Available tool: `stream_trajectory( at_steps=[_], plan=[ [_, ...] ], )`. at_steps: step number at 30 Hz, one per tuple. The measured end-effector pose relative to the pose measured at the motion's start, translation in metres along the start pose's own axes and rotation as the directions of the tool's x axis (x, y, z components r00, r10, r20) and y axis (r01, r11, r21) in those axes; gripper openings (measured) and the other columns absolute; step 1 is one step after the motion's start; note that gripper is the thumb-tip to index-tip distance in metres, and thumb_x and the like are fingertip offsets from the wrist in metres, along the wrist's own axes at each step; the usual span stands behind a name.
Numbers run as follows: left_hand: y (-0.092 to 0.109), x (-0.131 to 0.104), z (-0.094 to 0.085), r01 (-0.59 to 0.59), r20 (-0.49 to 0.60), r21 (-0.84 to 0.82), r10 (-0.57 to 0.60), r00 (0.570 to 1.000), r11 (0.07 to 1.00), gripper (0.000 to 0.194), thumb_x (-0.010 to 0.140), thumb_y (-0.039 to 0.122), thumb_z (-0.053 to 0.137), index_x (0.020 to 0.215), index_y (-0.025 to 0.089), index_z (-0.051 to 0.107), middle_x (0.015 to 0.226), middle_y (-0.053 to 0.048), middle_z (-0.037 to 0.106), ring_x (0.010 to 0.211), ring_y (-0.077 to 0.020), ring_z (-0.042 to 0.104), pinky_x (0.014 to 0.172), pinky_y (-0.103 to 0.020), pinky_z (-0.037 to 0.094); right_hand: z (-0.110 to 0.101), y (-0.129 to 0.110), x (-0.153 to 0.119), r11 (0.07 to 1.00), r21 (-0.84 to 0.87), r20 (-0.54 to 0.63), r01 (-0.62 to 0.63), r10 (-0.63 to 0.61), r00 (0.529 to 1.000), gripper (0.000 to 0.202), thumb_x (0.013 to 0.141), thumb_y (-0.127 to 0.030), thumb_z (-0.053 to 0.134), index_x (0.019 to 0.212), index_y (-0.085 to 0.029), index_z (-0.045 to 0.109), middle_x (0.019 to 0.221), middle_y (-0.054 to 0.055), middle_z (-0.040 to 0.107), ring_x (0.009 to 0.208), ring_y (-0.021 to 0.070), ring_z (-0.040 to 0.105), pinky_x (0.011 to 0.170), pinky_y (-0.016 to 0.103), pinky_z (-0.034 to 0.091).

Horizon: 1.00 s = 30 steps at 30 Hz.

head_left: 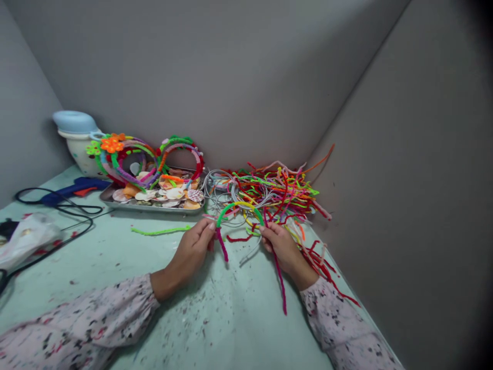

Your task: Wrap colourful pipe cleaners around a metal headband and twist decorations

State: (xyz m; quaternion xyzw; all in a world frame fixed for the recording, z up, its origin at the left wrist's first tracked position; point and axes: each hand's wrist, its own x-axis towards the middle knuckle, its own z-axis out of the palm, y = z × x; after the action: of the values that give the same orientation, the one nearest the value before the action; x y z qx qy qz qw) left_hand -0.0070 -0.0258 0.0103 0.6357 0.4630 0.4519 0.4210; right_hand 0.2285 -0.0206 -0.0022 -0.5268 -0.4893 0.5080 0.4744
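In front of me is an arched headband (243, 204) wrapped in green and yellow pipe cleaner, its ends pointing down. My left hand (194, 245) pinches its left side, where magenta wrapping covers the lower leg. Closed on the right side is my right hand (283, 246), at the point where green meets magenta. A long magenta pipe cleaner (280, 280) hangs down past those fingers. Bare grey wire shows at the right leg's tip. On the table near my left hand lies a lime green pipe cleaner (159, 232). Short dark red pieces lie beyond the headband.
Behind are a pile of coloured pipe cleaners (281, 187) and grey wire hoops (221, 192). A metal tray (154, 209) holds shells, with wrapped headbands (134, 154) above. A blue glue gun (73, 189), black cord (82, 226), lidded container (79, 149) and plastic bag (33, 236) are left.
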Motion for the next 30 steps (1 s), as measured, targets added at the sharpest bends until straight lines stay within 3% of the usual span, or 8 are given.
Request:
stream_trajectory(
  at_steps=[5, 10, 16, 30],
  plan=[
    [0.000, 0.003, 0.000, 0.049, 0.018, 0.006, -0.049, 0.999, 0.999, 0.029, 0.092, 0.044, 0.046, 0.077, 0.018, 0.052, 0.056, 0.005, 0.048, 0.051, -0.0102, 0.042, 0.050, -0.022, 0.032, 0.001, 0.000, -0.003, 0.987, 0.145, 0.142, -0.063, 0.043, 0.989, 0.026, 0.078, -0.039, 0.069, 0.081, -0.017, 0.054, 0.065, -0.005, 0.056, 0.045, 0.0039, 0.043, 0.042, 0.018, 0.026],
    [-0.003, 0.008, 0.000, 0.189, 0.045, -0.128, -0.185, 0.982, 0.974, 0.029, 0.089, 0.045, 0.049, 0.083, 0.017, 0.055, 0.050, 0.006, 0.048, 0.042, -0.0087, 0.038, 0.042, -0.020, 0.026, 0.004, -0.002, -0.009, 0.973, 0.187, 0.226, -0.133, 0.089, 0.970, 0.029, 0.075, -0.039, 0.074, 0.081, -0.017, 0.055, 0.069, -0.003, 0.060, 0.045, 0.0040, 0.045, 0.041, 0.017, 0.027],
    [-0.006, 0.012, 0.001, 0.208, 0.055, -0.379, -0.202, 0.978, 0.902, 0.031, 0.082, 0.044, 0.060, 0.088, 0.014, 0.058, 0.063, 0.004, 0.053, 0.047, -0.0059, 0.042, 0.043, -0.017, 0.029, 0.009, -0.001, -0.010, 0.990, 0.102, 0.199, -0.098, 0.076, 0.977, 0.029, 0.076, -0.040, 0.073, 0.081, -0.016, 0.059, 0.070, -0.001, 0.065, 0.040, 0.0017, 0.037, 0.037, 0.017, 0.019],
    [-0.009, 0.012, 0.002, 0.242, 0.061, -0.347, -0.236, 0.970, 0.906, 0.030, 0.084, 0.043, 0.058, 0.088, 0.013, 0.059, 0.050, 0.005, 0.048, 0.043, -0.0064, 0.038, 0.041, -0.017, 0.025, 0.008, 0.005, -0.008, 0.978, 0.171, 0.193, -0.121, 0.087, 0.977, 0.029, 0.077, -0.040, 0.072, 0.078, -0.015, 0.059, 0.069, -0.002, 0.063, 0.039, 0.0001, 0.037, 0.036, 0.016, 0.020]
  ],
)
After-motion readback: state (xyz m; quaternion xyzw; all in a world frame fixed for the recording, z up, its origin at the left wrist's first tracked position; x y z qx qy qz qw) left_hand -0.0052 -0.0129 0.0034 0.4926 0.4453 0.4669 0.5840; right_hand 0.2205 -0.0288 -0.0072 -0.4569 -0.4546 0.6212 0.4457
